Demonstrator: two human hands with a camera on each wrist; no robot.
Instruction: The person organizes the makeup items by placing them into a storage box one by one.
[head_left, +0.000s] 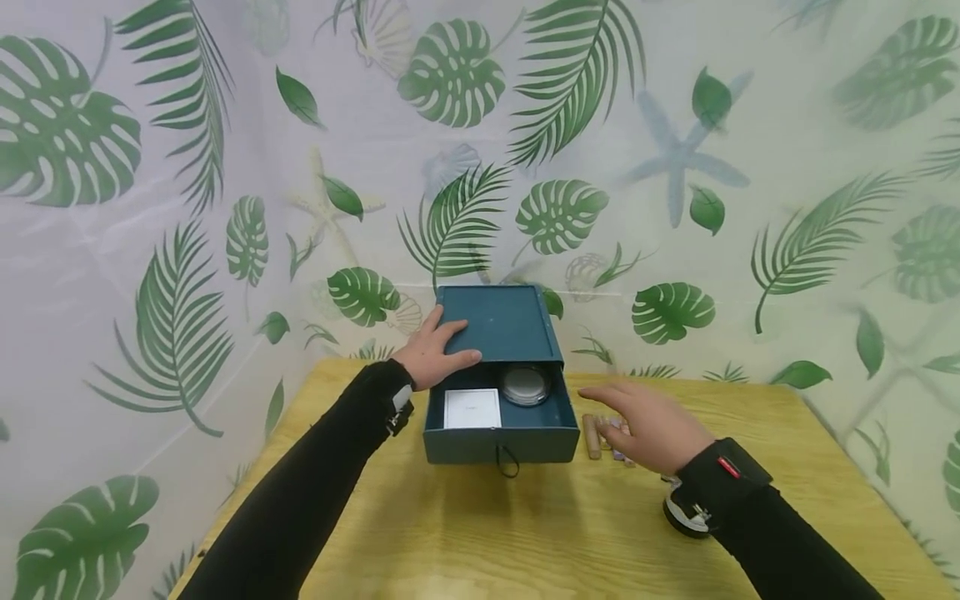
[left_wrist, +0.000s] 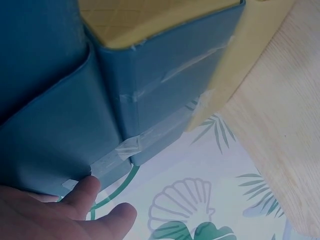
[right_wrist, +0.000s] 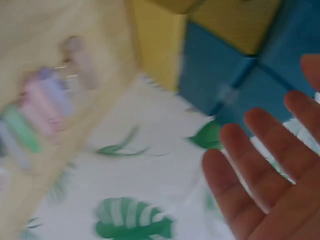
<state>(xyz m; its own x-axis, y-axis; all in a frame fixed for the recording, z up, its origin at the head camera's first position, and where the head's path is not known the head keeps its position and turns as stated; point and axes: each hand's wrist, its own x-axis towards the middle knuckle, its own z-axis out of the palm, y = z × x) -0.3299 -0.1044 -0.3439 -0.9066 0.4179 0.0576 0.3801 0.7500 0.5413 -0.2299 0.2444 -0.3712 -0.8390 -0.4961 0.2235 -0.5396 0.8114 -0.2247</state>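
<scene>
A dark blue drawer box [head_left: 495,325] stands at the back of the table, its drawer [head_left: 465,446] pulled out toward me. Inside the drawer lie a small white box [head_left: 472,408] at left and a round clear-lidded case [head_left: 525,385] at right. My left hand [head_left: 435,354] rests at the left edge of the box's top, fingers spread; in the left wrist view its fingertips [left_wrist: 89,187] are right at the blue side. To the right of the box my right hand [head_left: 660,425] hovers with straight fingers, holding nothing, above several pastel, pen-like sticks [head_left: 592,437].
The sticks show blurred in the right wrist view, among them a pink one [right_wrist: 42,107] and a green one [right_wrist: 21,129]. A round dark-rimmed thing [head_left: 684,523] is partly hidden under my right wrist. A leaf-patterned sheet [head_left: 675,250] hangs behind the wooden table [head_left: 450,533].
</scene>
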